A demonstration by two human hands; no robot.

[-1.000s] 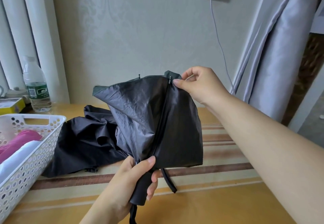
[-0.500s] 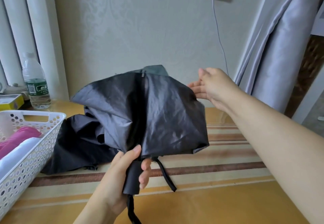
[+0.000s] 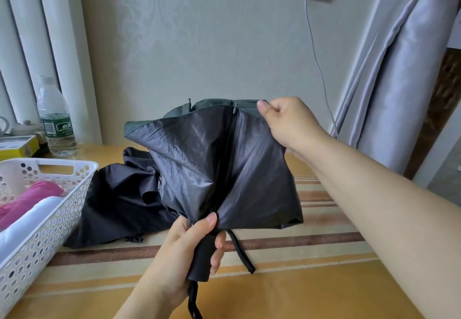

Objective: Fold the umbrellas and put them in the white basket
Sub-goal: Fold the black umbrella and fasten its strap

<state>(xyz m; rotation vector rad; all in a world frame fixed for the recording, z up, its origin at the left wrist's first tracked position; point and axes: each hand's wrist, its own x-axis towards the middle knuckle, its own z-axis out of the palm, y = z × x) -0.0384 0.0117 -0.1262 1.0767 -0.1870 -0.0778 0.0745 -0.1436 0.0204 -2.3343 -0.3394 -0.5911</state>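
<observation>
The black umbrella [image 3: 219, 169] stands nearly upright between the two hands, its long axis running from the handle low and near the person up and away to the rib tips at the top. The left hand [image 3: 189, 246] wraps the stubby handle, fingers curled round it with the thumb pressed against the gathered cloth. The right hand [image 3: 287, 121] is up at the far end, pinching the canopy's top edge just right of a rib tip, so it is the one placed to pull each panel flat into a pleat. A loose closing strap [image 3: 240, 251] dangles from the handle to the right.

The canopy is thin, slightly glossy fabric, creased and fanning out wide from the left hand; a dark rib runs up its middle. Behind it, more black fabric [image 3: 119, 204] lies crumpled on the bench [image 3: 299, 293], which wears a striped yellow cloth; I cannot tell whether it is a second umbrella. The white basket [image 3: 50, 209], perforated plastic, sits at the left edge, nearer the left hand, already holding a pink roll [image 3: 27, 204] and a white one [image 3: 27, 229]. By my judgement the folding is midway, pleats not yet smoothed or wrapped
</observation>
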